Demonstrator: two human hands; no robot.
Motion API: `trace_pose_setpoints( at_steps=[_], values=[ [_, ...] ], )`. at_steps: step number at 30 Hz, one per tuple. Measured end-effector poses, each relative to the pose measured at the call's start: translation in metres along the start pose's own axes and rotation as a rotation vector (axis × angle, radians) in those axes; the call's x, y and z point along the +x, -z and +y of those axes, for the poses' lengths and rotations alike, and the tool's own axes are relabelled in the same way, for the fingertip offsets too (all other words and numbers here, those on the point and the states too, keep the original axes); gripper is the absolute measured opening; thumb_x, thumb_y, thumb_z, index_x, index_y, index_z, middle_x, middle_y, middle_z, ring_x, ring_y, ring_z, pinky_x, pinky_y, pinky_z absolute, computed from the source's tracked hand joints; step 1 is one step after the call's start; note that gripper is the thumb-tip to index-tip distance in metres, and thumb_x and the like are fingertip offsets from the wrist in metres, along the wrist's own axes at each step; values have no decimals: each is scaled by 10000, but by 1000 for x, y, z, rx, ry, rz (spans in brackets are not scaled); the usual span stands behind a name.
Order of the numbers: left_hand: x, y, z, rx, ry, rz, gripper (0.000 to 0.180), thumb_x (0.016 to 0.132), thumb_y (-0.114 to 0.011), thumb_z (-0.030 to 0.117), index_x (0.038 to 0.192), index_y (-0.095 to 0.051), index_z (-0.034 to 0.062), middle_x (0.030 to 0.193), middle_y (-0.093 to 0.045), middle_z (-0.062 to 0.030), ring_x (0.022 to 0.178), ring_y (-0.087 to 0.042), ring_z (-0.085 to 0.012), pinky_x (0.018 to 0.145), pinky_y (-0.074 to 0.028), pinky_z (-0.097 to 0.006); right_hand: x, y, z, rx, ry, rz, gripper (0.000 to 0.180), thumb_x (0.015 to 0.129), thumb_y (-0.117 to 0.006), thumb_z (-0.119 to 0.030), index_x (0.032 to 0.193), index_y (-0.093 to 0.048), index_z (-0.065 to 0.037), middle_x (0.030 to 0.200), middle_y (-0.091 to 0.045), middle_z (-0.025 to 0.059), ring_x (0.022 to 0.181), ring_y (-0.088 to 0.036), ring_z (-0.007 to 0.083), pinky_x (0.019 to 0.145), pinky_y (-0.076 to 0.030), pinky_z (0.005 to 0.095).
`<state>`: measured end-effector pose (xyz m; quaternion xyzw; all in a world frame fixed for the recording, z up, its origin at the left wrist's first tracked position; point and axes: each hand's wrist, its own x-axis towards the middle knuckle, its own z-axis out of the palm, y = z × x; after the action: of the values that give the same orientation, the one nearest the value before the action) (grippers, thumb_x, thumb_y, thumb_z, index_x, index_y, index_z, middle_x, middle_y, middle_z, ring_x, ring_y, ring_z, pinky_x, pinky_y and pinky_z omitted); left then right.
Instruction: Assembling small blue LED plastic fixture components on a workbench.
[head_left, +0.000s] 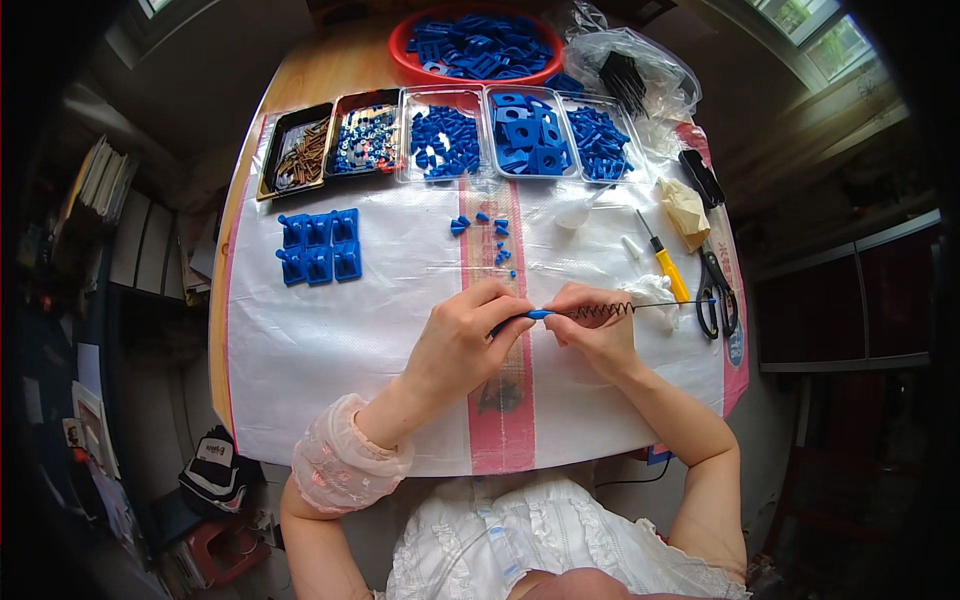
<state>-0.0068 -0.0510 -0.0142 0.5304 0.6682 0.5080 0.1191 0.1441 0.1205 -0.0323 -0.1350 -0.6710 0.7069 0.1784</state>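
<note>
In front of me both hands meet over the white woven sheet. My left hand (pixel 458 328) is closed, its thumb and fingers pinching a small slender blue plastic piece (pixel 538 314). My right hand (pixel 600 338) is closed too, its fingertips at the other end of that piece. From my right hand a black coiled cord (pixel 618 309) runs to the right and straightens out, ending by the scissors. Fingers hide how the cord and the blue piece meet. Several loose small blue parts (pixel 501 228) lie beyond my hands. To the left stands a group of blue square bases with upright pegs (pixel 318 245).
Along the back are trays of screws (pixel 300 150), small metal nuts (pixel 368 135), and blue parts (pixel 445 138). Behind them sits a red basin (pixel 402 62) full of blue pieces. At right lie a yellow-handled screwdriver (pixel 671 275), black scissors (pixel 728 300) and crumpled tissue (pixel 655 300).
</note>
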Motion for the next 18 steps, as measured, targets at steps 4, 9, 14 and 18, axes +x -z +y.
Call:
trace_pose_setpoints(
  at_steps=[4,9,14,18],
  values=[
    [-1,-1,-3,-37,42,-14,164,905,-795,33,1069,-790,34,974,-732,-84,812,-722,-209,656,-571,-309,0,-1,1,23,-32,-3,111,900,-763,79,1009,-778,65,887,-722,83,698,-663,94,596,-533,229],
    [-2,-2,-6,-57,66,-21,161,905,-790,22,1065,-795,32,970,-739,-83,814,-722,-213,676,-564,-314,0,-3,2,59,-79,-3,99,909,-759,79,1008,-771,73,888,-725,80,705,-676,93,603,-551,233],
    [-3,-4,-9,-73,79,-18,165,895,-788,8,1058,-794,25,966,-738,-85,812,-723,-216,672,-559,-314,-1,-3,6,74,-109,-10,92,915,-760,73,1006,-770,70,895,-730,75,718,-690,91,606,-564,226],
    [-4,-5,-12,-85,94,-23,167,890,-782,-2,1055,-793,20,965,-736,-86,807,-721,-215,665,-557,-312,0,-2,8,58,-120,-10,80,908,-741,100,983,-759,80,884,-724,100,696,-693,121,595,-576,245]
  ],
)
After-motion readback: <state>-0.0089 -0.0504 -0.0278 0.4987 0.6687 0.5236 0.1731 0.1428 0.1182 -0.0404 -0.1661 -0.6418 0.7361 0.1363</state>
